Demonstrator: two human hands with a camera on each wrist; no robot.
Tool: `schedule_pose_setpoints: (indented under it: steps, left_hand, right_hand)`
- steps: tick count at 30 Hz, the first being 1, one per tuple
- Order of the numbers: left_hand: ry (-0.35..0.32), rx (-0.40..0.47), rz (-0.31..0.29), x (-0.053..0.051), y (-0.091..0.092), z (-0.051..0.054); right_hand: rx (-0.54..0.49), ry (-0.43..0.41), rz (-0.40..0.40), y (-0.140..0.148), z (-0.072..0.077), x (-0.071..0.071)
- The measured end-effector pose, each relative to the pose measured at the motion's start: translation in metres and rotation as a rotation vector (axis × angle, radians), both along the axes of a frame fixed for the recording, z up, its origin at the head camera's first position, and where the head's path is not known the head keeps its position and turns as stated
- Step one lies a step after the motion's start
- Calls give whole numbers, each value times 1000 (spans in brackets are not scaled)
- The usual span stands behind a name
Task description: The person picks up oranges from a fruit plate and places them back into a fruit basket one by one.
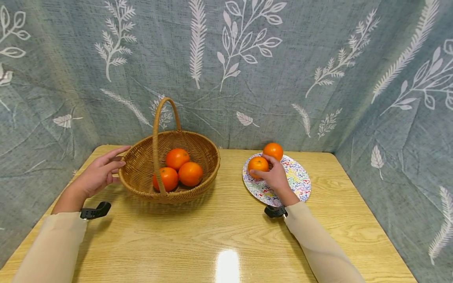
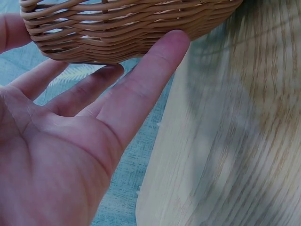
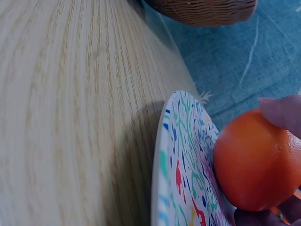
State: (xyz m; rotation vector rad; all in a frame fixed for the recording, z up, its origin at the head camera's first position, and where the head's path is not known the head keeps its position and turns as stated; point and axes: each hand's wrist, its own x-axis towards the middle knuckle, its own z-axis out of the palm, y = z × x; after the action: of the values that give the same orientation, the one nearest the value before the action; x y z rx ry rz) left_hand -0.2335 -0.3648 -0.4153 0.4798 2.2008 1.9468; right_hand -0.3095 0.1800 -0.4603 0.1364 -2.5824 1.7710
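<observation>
Over on the right half of the table (image 1: 177, 243), at the left side of the plate (image 1: 299, 177), sat the orange (image 1: 257, 166), and the right hand (image 1: 277, 177) was on it! I had it lying just left of the palm, pinched between thumb and fingers: thumb on the near side, fingertips round the far side. It was a round fruit, with no long axis for me to line up. Whether its underside touched the plate or hung just off it, I could not tell, even from the right wrist view.

Beyond it, at the plate's far edge, a second orange (image 1: 273, 151) sat near the fingers, ungripped. The line that mattered, as I judged it, ran left: the basket (image 1: 198, 147) stood well apart from the plate, across a stretch of wood. Its handle (image 1: 155, 133) arched from near rim to far, so the wicker's right-hand side faced the held fruit. Inside lay three others (image 1: 177, 158), bunched together, one partly behind the handle.

Now the pose! I saw the right forearm slant in from the near right, hand angled forward and left. The left hand (image 1: 97, 173) was the nearer one to the basket, fingers spread and fairly straight, tips at its left rim. How hard they pressed, I could not tell.
</observation>
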Motion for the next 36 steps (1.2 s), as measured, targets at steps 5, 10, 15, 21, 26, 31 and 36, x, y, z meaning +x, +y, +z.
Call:
schedule_pose_setpoints:
  steps: [5, 10, 15, 21, 26, 31, 36]
  left_hand:
    - [1, -6, 5, 1, 1, 0]
    - [2, 3, 0, 1, 2, 2]
    - [4, 9, -4, 1, 2, 1]
    - [1, 1, -1, 1, 1, 0]
    - [-3, -5, 3, 2, 3, 2]
    - [-13, 1, 10, 3, 5, 4]
    - [-21, 17, 14, 3, 7, 6]
  right_hand:
    - [-11, -4, 5, 3, 2, 5]
    - [-21, -7, 5, 5, 6, 9]
    - [-3, 4, 12, 6, 12, 13]
    - [9, -1, 37, 5, 21, 20]
    - [9, 6, 63, 5, 30, 23]
    - [-8, 9, 99, 3, 41, 24]
    - [-15, 15, 140, -1, 55, 25]
